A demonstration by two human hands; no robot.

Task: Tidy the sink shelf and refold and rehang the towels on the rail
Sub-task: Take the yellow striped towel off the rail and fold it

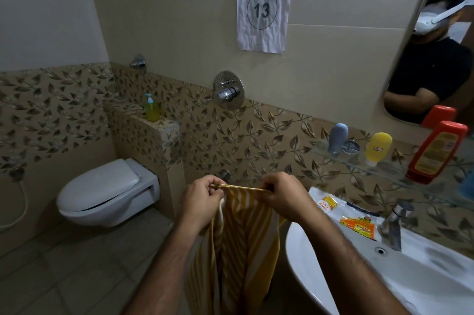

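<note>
A yellow and white striped towel (241,242) hangs down in front of me, left of the sink. My left hand (202,201) pinches its top edge at the left corner, and my right hand (282,196) pinches the same edge at the right, stretching it taut between them. The towel rail is hidden behind my hands and the towel. On the glass shelf (384,168) above the sink stand a grey bottle (338,138), a yellow bottle (377,146) and a red-orange bottle (436,153).
A white sink (320,276) with a chrome tap (393,222) is at the right; two sachets (357,226) lie on its rim. A white toilet (107,194) is at the left, a green soap dispenser (151,108) on the ledge, a mirror (436,58) above the shelf.
</note>
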